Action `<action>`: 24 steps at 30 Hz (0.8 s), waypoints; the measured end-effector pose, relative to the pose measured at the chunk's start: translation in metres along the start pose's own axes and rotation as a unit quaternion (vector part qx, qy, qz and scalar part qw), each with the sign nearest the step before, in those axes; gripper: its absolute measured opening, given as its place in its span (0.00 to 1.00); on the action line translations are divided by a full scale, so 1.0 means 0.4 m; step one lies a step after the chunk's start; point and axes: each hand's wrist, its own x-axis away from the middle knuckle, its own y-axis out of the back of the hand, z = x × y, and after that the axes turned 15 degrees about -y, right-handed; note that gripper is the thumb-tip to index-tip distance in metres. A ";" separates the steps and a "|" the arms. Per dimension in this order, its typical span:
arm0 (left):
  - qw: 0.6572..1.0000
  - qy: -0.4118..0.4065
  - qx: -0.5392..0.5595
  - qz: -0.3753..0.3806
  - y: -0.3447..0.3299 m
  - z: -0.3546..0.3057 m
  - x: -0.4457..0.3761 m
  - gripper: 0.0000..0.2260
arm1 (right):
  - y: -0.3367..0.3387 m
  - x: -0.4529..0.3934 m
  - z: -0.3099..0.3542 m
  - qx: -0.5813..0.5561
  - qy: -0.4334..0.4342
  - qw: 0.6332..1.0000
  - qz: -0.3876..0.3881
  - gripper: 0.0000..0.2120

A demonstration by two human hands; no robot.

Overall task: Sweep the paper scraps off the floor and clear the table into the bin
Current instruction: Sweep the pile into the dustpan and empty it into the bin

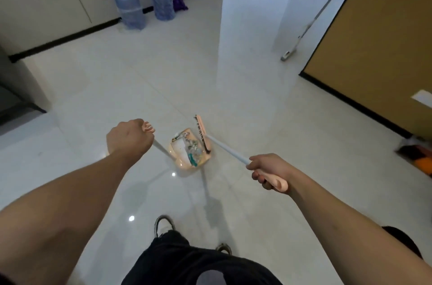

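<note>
A peach dustpan (181, 161) hangs over the pale tiled floor in front of me, holding paper scraps (192, 149) and other bits. My left hand (129, 138) grips the peach top of its long white handle. My right hand (268, 171) grips the peach end of a broom's white pole. The broom head (203, 132) stands on edge against the dustpan's right side. No loose scraps show on the floor around the dustpan.
Two blue water jugs (129, 8) stand by the far wall with something purple beside them. A mop (288, 54) leans against the tan panel at right. An orange and dark heap (420, 158) lies at the right edge. My shoes and dark trousers fill the bottom.
</note>
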 end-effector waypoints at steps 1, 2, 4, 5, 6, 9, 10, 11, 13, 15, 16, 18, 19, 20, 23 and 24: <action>1.000 -0.015 0.000 -0.002 0.004 -0.047 -0.023 0.07 | 0.045 0.011 -0.016 -0.016 0.007 1.000 -0.015 0.08; 1.000 -0.031 -0.001 -0.003 0.007 -0.095 -0.047 0.07 | 0.087 0.022 -0.033 -0.031 0.013 0.999 -0.032 0.09; 0.997 -0.071 0.000 -0.005 0.009 -0.192 -0.095 0.07 | 0.167 0.046 -0.069 -0.063 0.023 0.996 -0.062 0.10; 0.996 -0.094 0.001 -0.005 0.010 -0.242 -0.119 0.07 | 0.204 0.057 -0.088 -0.082 0.027 0.993 -0.075 0.10; 0.993 -0.118 0.003 -0.005 0.010 -0.293 -0.142 0.06 | 0.241 0.068 -0.107 -0.103 0.029 0.990 -0.087 0.10; 0.982 -0.189 0.009 -0.001 0.006 -0.454 -0.210 0.05 | 0.344 0.098 -0.163 -0.173 0.029 0.977 -0.121 0.09; 0.977 -0.212 0.011 0.000 0.002 -0.511 -0.231 0.05 | 0.376 0.108 -0.183 -0.196 0.027 0.971 -0.133 0.07; 0.972 -0.236 0.015 0.000 -0.004 -0.570 -0.251 0.05 | 0.406 0.118 -0.205 -0.220 0.024 0.964 -0.145 0.07; 0.959 -0.282 0.031 0.002 -0.019 -0.691 -0.289 0.06 | 0.460 0.134 -0.249 -0.264 0.017 0.949 -0.170 0.06; 0.942 -0.331 0.047 -0.003 -0.038 -0.816 -0.329 0.08 | 0.509 0.150 -0.294 -0.306 0.007 0.932 -0.195 0.07; 0.932 -0.357 0.054 -0.007 -0.047 -0.881 -0.349 0.09 | 0.532 0.158 -0.315 -0.330 0.003 0.921 -0.207 0.07; 0.909 -0.411 0.070 -0.012 -0.060 -1.013 -0.385 0.10 | 0.571 0.175 -0.354 -0.378 -0.003 0.897 -0.230 0.09; 0.896 -0.438 0.077 -0.013 -0.064 -1.080 -0.399 0.10 | 0.588 0.185 -0.371 -0.400 -0.006 0.884 -0.243 0.09; 0.883 -0.463 0.082 -0.013 -0.066 -1.146 -0.410 0.10 | 0.602 0.195 -0.387 -0.419 -0.008 0.871 -0.257 0.10; 0.844 -0.527 0.101 -0.008 -0.061 -1.336 -0.419 0.10 | 0.637 0.231 -0.423 -0.465 -0.015 0.834 -0.295 0.12; 0.830 -0.547 0.112 -0.004 -0.059 -1.393 -0.419 0.10 | 0.647 0.242 -0.430 -0.482 -0.018 0.820 -0.310 0.12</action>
